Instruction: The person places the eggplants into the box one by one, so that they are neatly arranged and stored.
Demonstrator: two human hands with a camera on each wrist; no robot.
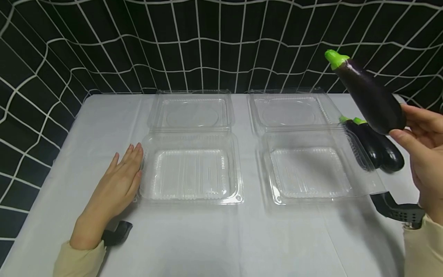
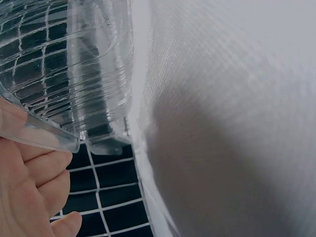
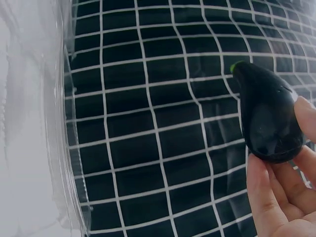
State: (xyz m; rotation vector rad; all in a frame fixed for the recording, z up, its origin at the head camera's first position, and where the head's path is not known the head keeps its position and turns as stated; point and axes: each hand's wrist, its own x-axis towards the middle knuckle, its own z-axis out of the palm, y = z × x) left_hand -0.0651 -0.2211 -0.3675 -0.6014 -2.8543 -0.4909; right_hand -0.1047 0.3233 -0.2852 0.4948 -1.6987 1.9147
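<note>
My right hand (image 1: pixel 427 144) grips a dark purple eggplant (image 1: pixel 372 96) by its thick end, raised above the table, its green cap pointing up and left. In the right wrist view the thumb and fingers pinch the rounded bottom of the eggplant (image 3: pixel 270 116). My left hand (image 1: pixel 115 184) lies with straight fingers along the left side of a clear hinged plastic container (image 1: pixel 238 181). The left wrist view shows its fingers (image 2: pixel 47 170) at the rim of the container. A second clear container (image 1: pixel 361 188) stands to the right, its lid folded back like the first one's.
Two more eggplants (image 1: pixel 391 156) lie on the table, right of the second container and partly behind its clear wall. A white cloth covers the table (image 1: pixel 207 238). Black fabric with a white grid (image 1: pixel 221 46) hangs behind and on the left.
</note>
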